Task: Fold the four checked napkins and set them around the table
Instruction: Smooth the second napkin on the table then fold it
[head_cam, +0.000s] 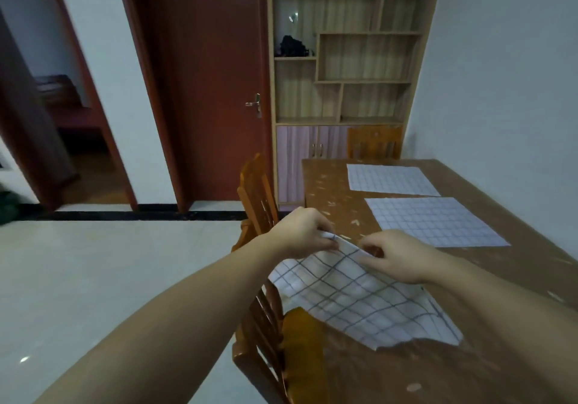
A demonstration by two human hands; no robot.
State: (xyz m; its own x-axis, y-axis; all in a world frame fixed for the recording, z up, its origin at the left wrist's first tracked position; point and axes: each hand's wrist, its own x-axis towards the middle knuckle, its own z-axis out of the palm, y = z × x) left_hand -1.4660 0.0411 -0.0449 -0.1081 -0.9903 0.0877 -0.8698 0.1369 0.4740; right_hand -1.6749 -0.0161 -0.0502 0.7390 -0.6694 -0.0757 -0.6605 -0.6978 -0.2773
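Both hands grip the same raised edge of the near napkin (359,297). Your left hand (305,231) pinches the far-left end of that edge; your right hand (397,256) pinches it just beside, to the right. Neither is spread wide. The held edge runs from upper left to lower right, and the rest of the cloth slopes down from it toward you, with its near corner lying on the surface (469,372). The fold therefore probably travels toward your body, along the cloth's length. Two more napkins lie flat and unfolded farther along the surface: one (434,220) just beyond your right hand, another (391,179) behind it. A fourth is not visible.
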